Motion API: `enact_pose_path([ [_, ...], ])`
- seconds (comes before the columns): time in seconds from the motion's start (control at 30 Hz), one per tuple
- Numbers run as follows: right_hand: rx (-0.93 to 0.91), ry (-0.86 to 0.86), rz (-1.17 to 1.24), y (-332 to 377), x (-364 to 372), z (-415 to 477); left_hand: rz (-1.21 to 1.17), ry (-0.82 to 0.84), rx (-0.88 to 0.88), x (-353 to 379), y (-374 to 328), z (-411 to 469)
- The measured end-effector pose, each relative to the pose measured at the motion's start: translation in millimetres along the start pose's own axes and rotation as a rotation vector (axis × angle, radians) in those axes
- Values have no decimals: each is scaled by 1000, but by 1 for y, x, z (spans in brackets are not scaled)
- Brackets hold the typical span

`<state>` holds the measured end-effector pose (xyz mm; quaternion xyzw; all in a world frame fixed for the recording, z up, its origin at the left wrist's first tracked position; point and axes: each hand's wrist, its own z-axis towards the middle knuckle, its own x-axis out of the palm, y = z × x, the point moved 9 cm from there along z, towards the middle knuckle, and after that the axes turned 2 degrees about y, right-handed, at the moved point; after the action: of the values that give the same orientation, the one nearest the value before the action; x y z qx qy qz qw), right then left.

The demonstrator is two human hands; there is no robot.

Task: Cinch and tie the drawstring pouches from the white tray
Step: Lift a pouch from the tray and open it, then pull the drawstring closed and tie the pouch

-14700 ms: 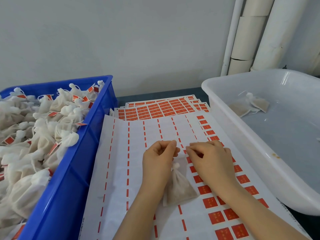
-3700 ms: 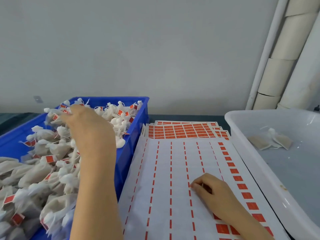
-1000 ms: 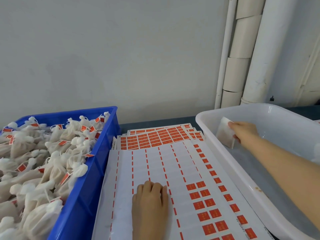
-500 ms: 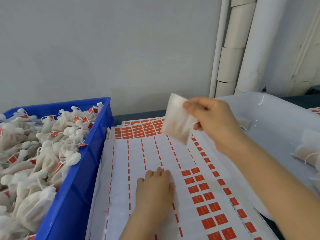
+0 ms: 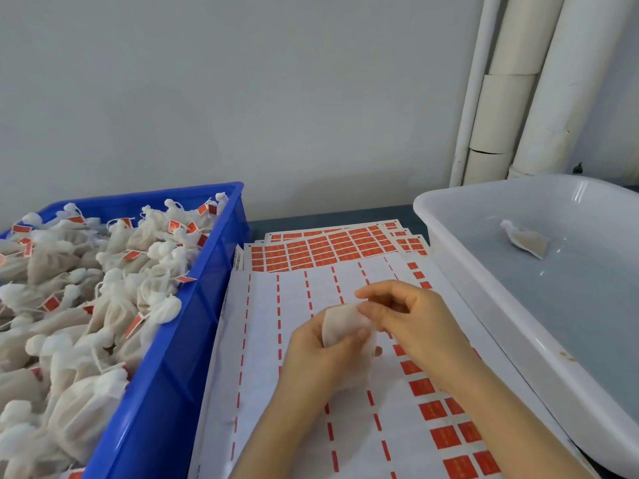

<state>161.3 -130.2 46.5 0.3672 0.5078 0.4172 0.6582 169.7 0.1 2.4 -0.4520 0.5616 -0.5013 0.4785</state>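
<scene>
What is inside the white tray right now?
One drawstring pouch lies on the floor of the white tray, toward its far end. The tray's near wall hides the floor just behind it, and the right part is out of frame.

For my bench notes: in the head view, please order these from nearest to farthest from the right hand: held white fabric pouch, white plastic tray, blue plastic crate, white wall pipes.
1. Held white fabric pouch: held by the right hand.
2. White plastic tray: close on its right.
3. Blue plastic crate: left, past the left hand.
4. White wall pipes: far back right.
</scene>
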Motion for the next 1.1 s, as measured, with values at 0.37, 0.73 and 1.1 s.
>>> enact_pose_path([
  [0.37,-38,-18,-52,-12,2,-8,40,-103,54,-12,-5,-8],
  [0.73,-136,-93,-35,1,3,-16,13,-143,103,-16,-10,-11],
  [1.1,-255,-228,-236,7,-3,-21,47,-231,38,-20,-6,-12],
])
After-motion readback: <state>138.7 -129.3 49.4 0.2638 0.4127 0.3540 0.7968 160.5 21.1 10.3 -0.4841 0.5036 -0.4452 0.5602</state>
